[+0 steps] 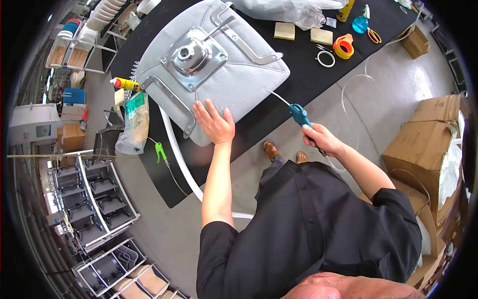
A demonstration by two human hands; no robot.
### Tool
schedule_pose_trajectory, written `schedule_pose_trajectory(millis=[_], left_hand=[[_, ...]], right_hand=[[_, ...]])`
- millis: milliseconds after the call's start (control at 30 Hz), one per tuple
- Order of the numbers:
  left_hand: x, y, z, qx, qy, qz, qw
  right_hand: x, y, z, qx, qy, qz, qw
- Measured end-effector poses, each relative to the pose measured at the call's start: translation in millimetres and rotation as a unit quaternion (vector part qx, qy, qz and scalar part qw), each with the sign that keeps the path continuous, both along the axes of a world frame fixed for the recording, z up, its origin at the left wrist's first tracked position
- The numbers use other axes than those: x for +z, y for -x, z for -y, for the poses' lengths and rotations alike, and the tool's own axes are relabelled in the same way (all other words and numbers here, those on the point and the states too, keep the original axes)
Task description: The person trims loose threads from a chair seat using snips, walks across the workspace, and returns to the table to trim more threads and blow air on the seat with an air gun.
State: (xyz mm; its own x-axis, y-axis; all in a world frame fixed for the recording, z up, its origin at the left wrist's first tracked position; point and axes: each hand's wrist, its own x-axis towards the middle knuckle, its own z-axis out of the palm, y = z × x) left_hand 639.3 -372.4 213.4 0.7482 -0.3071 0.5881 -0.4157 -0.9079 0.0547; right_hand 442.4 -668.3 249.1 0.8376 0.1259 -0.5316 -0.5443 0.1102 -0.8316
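A light grey upholstered chair seat point(254, 82) lies underside up on the black-covered table point(169, 192). Bolted to its middle is a shiny metal swivel plate point(191, 60), with metal brackets point(249, 47) along two sides. My left hand point(215, 122) rests flat on the seat's near edge, fingers spread. In my right hand point(321, 139) is a blue air blow gun point(299, 114), gripped by its handle. Its thin nozzle points at the seat's right side; whether the tip touches the fabric I cannot tell.
Tape rolls point(343, 46), sponge blocks point(284, 31), a blue spray bottle point(361, 22) and scissors point(374, 35) lie at the table's far right. A green air gun point(160, 152) lies at the left, near a plastic bag point(134, 124). Cardboard boxes point(418, 144) stand at right.
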Motion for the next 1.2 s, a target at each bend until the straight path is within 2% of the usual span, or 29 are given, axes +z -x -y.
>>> schedule_pose_trajectory(millis=[67,133,167,233,267,300,367,500,633,767,833,1067,1167,1200], left_hand=[[-0.6,0.9,0.3,0.0,-0.001,0.002,1.0],[-0.1,-0.1,-1.4,-0.006,-0.003,0.007,1.0],[-0.3,-0.5,-2.0,-0.007,0.0,0.01,1.0],[-2.6,-0.9,-0.4,-0.015,0.007,0.01,1.0],[-2.4,-0.7,-0.4,-0.009,0.005,0.011,1.0],[-1.8,-0.5,-0.2,-0.004,0.001,0.012,1.0],[-0.8,0.5,0.2,-0.009,-0.004,0.01,1.0],[-2.2,0.4,0.8,-0.009,0.001,0.008,1.0],[-3.0,-1.3,0.2,-0.013,0.0,0.025,1.0],[-2.7,-0.6,-0.3,-0.015,0.005,0.03,0.999],[-1.6,-0.1,-1.1,-0.013,0.004,0.029,0.999],[-0.4,0.2,-0.2,-0.017,0.013,0.024,0.999],[-3.0,0.3,-0.3,-0.016,0.017,0.025,0.999],[-3.8,1.4,-0.8,-0.017,0.017,0.023,0.999]], right_hand=[[0.4,6.4,-0.9,0.004,-0.011,0.009,1.0],[2.0,11.0,-4.4,0.096,-0.012,0.001,0.995],[0.9,9.1,-4.8,0.092,-0.012,0.0,0.996],[-5.1,-0.9,-1.3,-0.054,-0.04,0.013,0.998],[-5.6,-4.3,0.0,-0.084,-0.044,0.022,0.995],[-3.5,-3.0,3.3,-0.09,-0.044,0.02,0.995],[2.6,0.5,8.6,0.018,-0.004,0.011,1.0],[-9.6,-11.5,31.8,-0.146,-0.008,-0.016,0.989],[6.9,-11.9,31.0,-0.119,0.038,-0.026,0.992],[-2.3,-8.9,23.5,-0.101,0.074,-0.017,0.992],[-4.5,-3.0,14.6,-0.036,0.077,0.029,0.996],[-7.7,-5.9,17.1,-0.078,0.051,-0.015,0.996],[-4.4,-15.5,36.7,-0.16,0.016,-0.034,0.986],[-4.7,-15.5,36.2,-0.151,0.015,-0.028,0.988]])
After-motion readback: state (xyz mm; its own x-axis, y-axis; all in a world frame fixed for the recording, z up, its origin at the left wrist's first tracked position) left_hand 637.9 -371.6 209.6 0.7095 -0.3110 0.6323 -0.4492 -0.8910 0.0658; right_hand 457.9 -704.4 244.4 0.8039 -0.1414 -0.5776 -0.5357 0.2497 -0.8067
